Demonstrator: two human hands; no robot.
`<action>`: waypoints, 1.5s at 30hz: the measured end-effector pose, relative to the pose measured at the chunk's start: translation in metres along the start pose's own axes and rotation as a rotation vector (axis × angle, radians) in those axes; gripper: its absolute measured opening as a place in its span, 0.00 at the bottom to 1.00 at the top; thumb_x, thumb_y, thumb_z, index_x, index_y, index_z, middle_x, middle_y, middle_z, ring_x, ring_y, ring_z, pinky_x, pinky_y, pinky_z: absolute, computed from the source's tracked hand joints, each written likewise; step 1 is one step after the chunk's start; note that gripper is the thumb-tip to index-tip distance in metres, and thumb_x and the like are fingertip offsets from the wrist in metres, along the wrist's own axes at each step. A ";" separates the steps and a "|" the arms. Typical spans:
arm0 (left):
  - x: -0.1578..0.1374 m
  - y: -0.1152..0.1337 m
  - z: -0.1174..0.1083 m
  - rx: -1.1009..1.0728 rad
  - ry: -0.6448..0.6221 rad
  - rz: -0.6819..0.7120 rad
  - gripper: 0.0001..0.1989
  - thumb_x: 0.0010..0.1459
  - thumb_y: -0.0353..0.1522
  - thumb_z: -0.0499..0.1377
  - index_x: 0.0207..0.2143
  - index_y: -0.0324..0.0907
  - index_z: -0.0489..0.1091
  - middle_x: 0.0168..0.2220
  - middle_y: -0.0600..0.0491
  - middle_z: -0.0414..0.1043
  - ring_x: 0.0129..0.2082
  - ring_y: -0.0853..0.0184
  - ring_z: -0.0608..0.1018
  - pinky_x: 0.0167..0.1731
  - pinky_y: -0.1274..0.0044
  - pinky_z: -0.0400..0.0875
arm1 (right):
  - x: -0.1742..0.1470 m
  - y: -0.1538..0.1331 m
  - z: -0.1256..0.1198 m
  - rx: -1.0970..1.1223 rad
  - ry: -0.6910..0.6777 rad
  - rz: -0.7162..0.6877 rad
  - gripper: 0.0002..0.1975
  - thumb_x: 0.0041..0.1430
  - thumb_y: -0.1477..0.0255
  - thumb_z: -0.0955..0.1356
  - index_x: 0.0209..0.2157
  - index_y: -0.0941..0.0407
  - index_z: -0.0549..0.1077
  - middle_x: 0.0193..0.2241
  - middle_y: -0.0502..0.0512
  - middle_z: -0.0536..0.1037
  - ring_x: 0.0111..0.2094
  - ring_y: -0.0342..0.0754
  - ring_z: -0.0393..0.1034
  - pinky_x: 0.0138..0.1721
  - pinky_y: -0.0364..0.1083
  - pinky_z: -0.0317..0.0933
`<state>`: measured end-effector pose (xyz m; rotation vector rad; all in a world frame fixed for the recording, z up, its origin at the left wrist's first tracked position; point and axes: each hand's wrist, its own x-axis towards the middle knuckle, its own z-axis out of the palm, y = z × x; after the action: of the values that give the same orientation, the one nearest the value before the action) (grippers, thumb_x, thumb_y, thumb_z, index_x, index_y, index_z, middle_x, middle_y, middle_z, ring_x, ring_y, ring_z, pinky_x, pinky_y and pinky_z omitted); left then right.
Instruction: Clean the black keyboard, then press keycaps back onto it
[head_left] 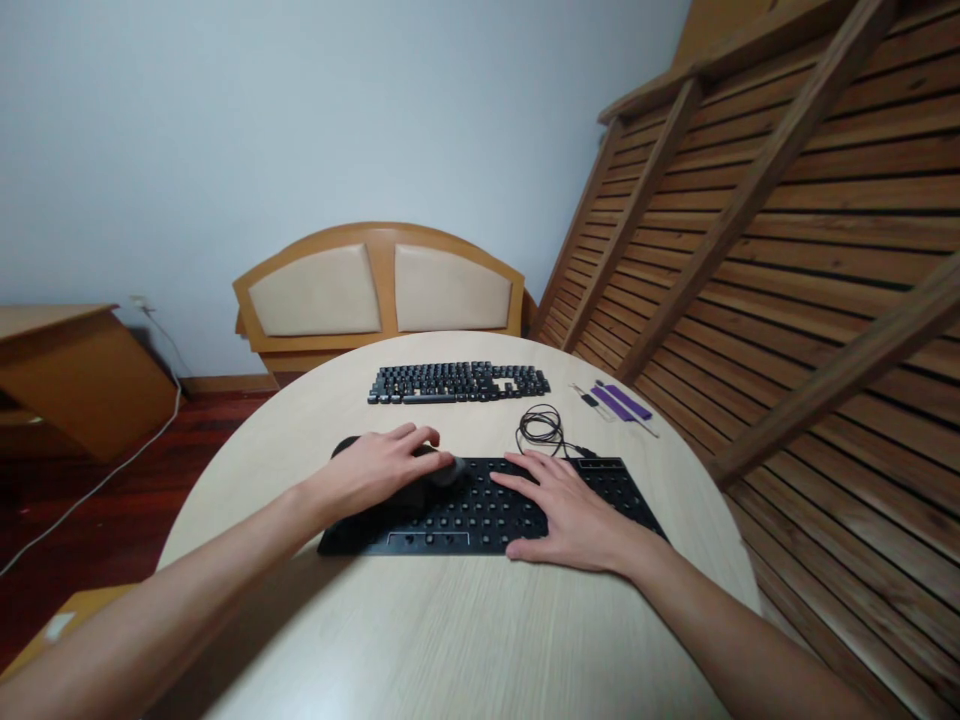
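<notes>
A black keyboard base [487, 535] without its keycaps lies on the round table in front of me. My left hand [386, 465] is closed over a dark cloth-like thing [442, 478] on the left part of the base. Its folds blend into the black keyboard, so its exact outline is hard to make out. On the right part of the base rests my right hand [562, 510], fingers spread and thumb at the front edge. A coiled black cable [541, 425] runs from the back edge of the base.
Loose black keycaps [431, 383] are laid out in keyboard order at the back of the round table [465, 640]. To their right lie purple strips [622, 402] and small thin tools [589, 398]. A slatted wooden frame [825, 250] leans close along the right side.
</notes>
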<state>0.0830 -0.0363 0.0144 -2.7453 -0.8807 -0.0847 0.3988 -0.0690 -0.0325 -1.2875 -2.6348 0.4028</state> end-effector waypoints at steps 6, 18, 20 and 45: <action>0.014 0.023 0.002 0.036 -0.074 0.122 0.19 0.65 0.30 0.57 0.58 0.48 0.66 0.47 0.46 0.70 0.43 0.58 0.72 0.26 0.76 0.69 | -0.001 0.002 0.000 0.005 0.005 0.000 0.44 0.50 0.41 0.69 0.66 0.41 0.59 0.69 0.55 0.55 0.68 0.67 0.45 0.65 0.67 0.43; -0.017 -0.008 -0.004 0.038 -0.163 0.128 0.13 0.66 0.29 0.57 0.50 0.49 0.74 0.43 0.48 0.71 0.37 0.62 0.74 0.26 0.76 0.66 | -0.001 0.005 0.000 0.001 0.017 -0.002 0.40 0.55 0.44 0.68 0.66 0.40 0.59 0.69 0.54 0.55 0.68 0.65 0.47 0.65 0.66 0.44; -0.028 -0.017 -0.006 0.011 -0.185 0.112 0.14 0.64 0.27 0.57 0.49 0.50 0.75 0.43 0.48 0.72 0.38 0.62 0.74 0.29 0.76 0.67 | -0.001 0.004 0.001 0.001 0.019 -0.003 0.40 0.55 0.44 0.68 0.66 0.40 0.59 0.69 0.54 0.55 0.68 0.65 0.47 0.65 0.66 0.44; 0.013 -0.001 0.009 0.037 -0.103 0.012 0.17 0.64 0.25 0.56 0.51 0.50 0.74 0.41 0.47 0.69 0.40 0.60 0.73 0.28 0.76 0.67 | -0.002 0.025 -0.005 -0.002 0.052 0.013 0.39 0.55 0.44 0.68 0.65 0.43 0.62 0.69 0.56 0.57 0.67 0.65 0.48 0.65 0.66 0.44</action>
<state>0.0928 -0.0260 0.0073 -2.7406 -0.8830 0.0750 0.4198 -0.0553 -0.0355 -1.2980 -2.5863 0.3638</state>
